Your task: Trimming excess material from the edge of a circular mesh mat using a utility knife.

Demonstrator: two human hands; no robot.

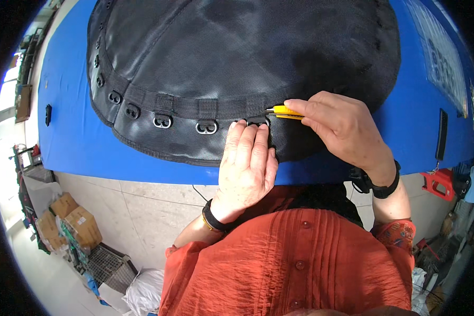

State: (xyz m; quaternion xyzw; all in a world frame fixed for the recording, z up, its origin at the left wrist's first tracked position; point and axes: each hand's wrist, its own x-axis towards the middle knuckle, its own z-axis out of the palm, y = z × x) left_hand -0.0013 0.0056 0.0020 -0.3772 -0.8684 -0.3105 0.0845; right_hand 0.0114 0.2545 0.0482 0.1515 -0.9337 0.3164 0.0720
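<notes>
A large round black fabric sheet (210, 58) lies spread on the blue table. Along its near and left rim runs a webbing band with stitched loops, each holding a metal ring (206, 127). My left hand (247, 163) lies flat on the near edge, fingers extended beside a partly covered ring. In my right hand (342, 124) is a yellow snips-like cutting tool (287, 111), pinched between thumb and fingers. Its dark tip meets the webbing just right of my left fingertips. The right hand hides the tool's far end.
The blue table (73, 142) carries a black strap (441, 134) and a clear plastic packet (440, 52) at right, plus a small black object (48, 115) at left. Cardboard boxes (81, 226) and a wire crate (108, 268) stand on the floor at lower left.
</notes>
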